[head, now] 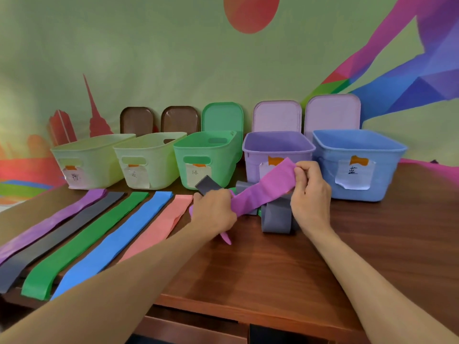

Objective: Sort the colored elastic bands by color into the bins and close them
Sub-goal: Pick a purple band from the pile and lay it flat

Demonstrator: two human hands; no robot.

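Five open bins stand in a row at the back of the worktop (273, 274): a pale yellow bin (87, 165), a second pale bin (151, 160), a green bin (211, 155), a purple bin (252, 167) and a blue bin (387, 175). Each has a paper label on its front. From here I cannot tell what is inside them. Their lids lean on the wall behind.

The purple band (263, 192) is stretched flat and slanting between both hands, just in front of the purple bin, hiding part of its label. The left hand (213, 211) has its grip closed round the lower end. The right hand (310, 189) holds the upper end in a pinching grip.

Beneath lies a heap of grey bands (275, 218). Further left, five bands lie flat side by side: a violet strip (49, 224), a grey strip (57, 238), a green strip (84, 242), a blue strip (111, 244) and a pink strip (159, 229).
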